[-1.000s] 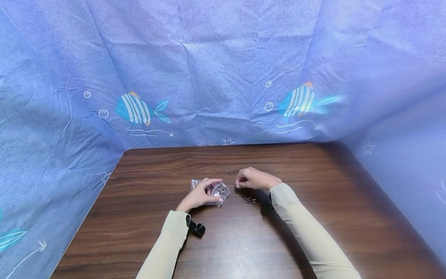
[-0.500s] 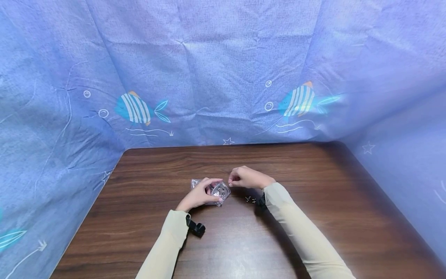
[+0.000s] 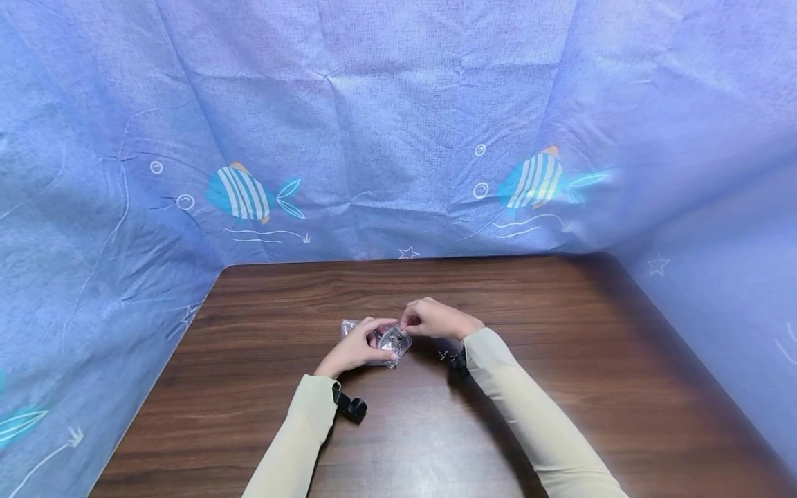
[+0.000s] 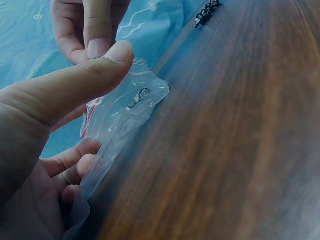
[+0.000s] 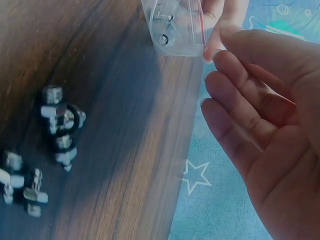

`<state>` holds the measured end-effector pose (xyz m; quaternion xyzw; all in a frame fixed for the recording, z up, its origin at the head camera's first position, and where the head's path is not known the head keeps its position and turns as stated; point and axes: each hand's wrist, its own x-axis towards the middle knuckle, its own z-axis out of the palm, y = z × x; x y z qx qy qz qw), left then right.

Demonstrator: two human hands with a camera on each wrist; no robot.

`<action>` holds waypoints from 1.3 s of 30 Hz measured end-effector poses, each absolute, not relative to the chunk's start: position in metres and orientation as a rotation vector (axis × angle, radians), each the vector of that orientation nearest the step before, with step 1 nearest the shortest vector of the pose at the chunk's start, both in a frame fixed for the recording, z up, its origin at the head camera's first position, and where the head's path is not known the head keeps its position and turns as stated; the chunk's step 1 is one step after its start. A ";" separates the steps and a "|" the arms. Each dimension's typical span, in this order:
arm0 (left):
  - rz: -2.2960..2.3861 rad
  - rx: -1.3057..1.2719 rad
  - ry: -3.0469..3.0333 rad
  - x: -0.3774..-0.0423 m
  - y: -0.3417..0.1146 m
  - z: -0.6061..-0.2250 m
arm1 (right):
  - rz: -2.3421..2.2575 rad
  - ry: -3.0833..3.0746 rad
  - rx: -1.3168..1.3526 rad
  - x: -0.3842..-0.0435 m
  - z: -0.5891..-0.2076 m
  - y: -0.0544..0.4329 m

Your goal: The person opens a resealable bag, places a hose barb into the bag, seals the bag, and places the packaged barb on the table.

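My left hand holds a clear zip bag on the table, thumb on one side and fingers on the other. Red-striped zip edges show on the bag in the left wrist view, and several small metal fittings lie inside it. My right hand is at the bag's right edge, its thumb and forefinger brought close together; whether anything is between them is hidden. Nearer me, beneath the right wrist, more small threaded metal fittings with dark rings lie on the wood.
The brown wooden table extends on all sides of the hands. A blue fish-print cloth hangs behind it and along both sides. Black wrist cameras sit below the sleeves, the right one close to the loose fittings.
My right hand has moved left across the table to the bag's edge, fingertips kept together. The left hand and the bag have stayed in place.
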<state>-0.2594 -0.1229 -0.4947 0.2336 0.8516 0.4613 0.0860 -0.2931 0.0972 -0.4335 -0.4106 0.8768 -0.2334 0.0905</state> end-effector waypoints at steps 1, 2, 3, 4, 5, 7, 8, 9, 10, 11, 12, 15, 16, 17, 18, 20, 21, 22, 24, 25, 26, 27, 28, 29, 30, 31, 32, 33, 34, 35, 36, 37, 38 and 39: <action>1.374 0.696 2.539 -0.260 -0.123 -0.495 | -0.693 2.606 -1.226 -0.293 -0.434 0.097; 1.378 0.700 2.538 -0.260 -0.123 -0.495 | -0.693 2.608 -1.229 -0.293 -0.434 0.096; 1.380 0.703 2.537 -0.260 -0.123 -0.495 | -0.694 2.609 -1.231 -0.293 -0.433 0.095; 1.383 0.707 2.537 -0.259 -0.123 -0.495 | -0.694 2.609 -1.230 -0.292 -0.433 0.095; 1.386 0.707 2.535 -0.260 -0.123 -0.495 | -0.692 2.611 -1.231 -0.292 -0.433 0.095; 1.385 0.706 2.535 -0.260 -0.123 -0.495 | -0.687 2.615 -1.232 -0.292 -0.432 0.094; 1.384 0.706 2.535 -0.260 -0.123 -0.495 | -0.685 2.617 -1.231 -0.291 -0.432 0.094; 1.379 0.703 2.536 -0.260 -0.123 -0.495 | -0.681 2.619 -1.231 -0.291 -0.432 0.093; 1.374 0.700 2.537 -0.260 -0.123 -0.495 | -0.678 2.620 -1.229 -0.291 -0.432 0.093; 1.369 0.695 2.539 -0.260 -0.123 -0.495 | -0.677 2.622 -1.231 -0.291 -0.432 0.093; 1.370 0.695 2.539 -0.260 -0.123 -0.495 | -0.676 2.624 -1.231 -0.291 -0.432 0.092; 1.372 0.697 2.541 -0.260 -0.122 -0.496 | -0.682 2.622 -1.231 -0.292 -0.433 0.093; 1.375 0.700 2.541 -0.260 -0.122 -0.496 | -0.685 2.621 -1.231 -0.292 -0.433 0.093; 1.379 0.703 2.542 -0.260 -0.122 -0.496 | -0.687 2.621 -1.229 -0.292 -0.434 0.094; 1.382 0.705 2.541 -0.261 -0.122 -0.497 | -0.688 2.621 -1.223 -0.293 -0.434 0.094; 1.380 0.700 2.541 -0.261 -0.123 -0.497 | -0.688 2.620 -1.212 -0.293 -0.434 0.096; 1.382 0.699 2.539 -0.261 -0.123 -0.497 | -0.686 2.621 -1.205 -0.293 -0.434 0.097; 1.385 0.697 2.536 -0.261 -0.123 -0.497 | -0.686 2.619 -1.199 -0.293 -0.434 0.098; 1.388 0.694 2.532 -0.261 -0.123 -0.497 | -0.686 2.613 -1.190 -0.292 -0.433 0.100; 1.389 0.693 2.530 -0.260 -0.123 -0.496 | -0.685 2.610 -1.188 -0.292 -0.433 0.101; 1.389 0.693 2.529 -0.260 -0.123 -0.496 | -0.684 2.607 -1.186 -0.292 -0.432 0.102; 1.389 0.692 2.530 -0.260 -0.123 -0.496 | -0.684 2.603 -1.177 -0.292 -0.432 0.103; 1.387 0.691 2.532 -0.260 -0.123 -0.496 | -0.684 2.599 -1.169 -0.292 -0.431 0.105; 1.383 0.687 2.535 -0.260 -0.123 -0.496 | -0.678 2.601 -1.162 -0.291 -0.431 0.106; 1.382 0.689 2.537 -0.259 -0.123 -0.496 | -0.675 2.602 -1.157 -0.291 -0.431 0.107; 1.375 0.683 2.541 -0.259 -0.122 -0.495 | -0.673 2.602 -1.152 -0.291 -0.431 0.109; 1.373 0.679 2.543 -0.259 -0.122 -0.495 | -0.669 2.602 -1.147 -0.292 -0.431 0.111; 1.369 0.673 2.546 -0.259 -0.122 -0.495 | -0.664 2.602 -1.143 -0.292 -0.431 0.112; 1.368 0.669 2.546 -0.259 -0.122 -0.495 | -0.658 2.603 -1.144 -0.292 -0.432 0.114; 1.365 0.665 2.547 -0.259 -0.122 -0.495 | -0.652 2.605 -1.141 -0.292 -0.432 0.116; 1.366 0.664 2.547 -0.259 -0.122 -0.495 | -0.648 2.602 -1.137 -0.293 -0.433 0.118; 1.363 0.656 2.548 -0.259 -0.122 -0.495 | -0.646 2.600 -1.132 -0.293 -0.433 0.120; 1.365 0.656 2.547 -0.259 -0.122 -0.495 | -0.644 2.598 -1.126 -0.293 -0.434 0.122; 1.363 0.655 2.549 -0.260 -0.121 -0.495 | -0.645 2.595 -1.120 -0.293 -0.434 0.124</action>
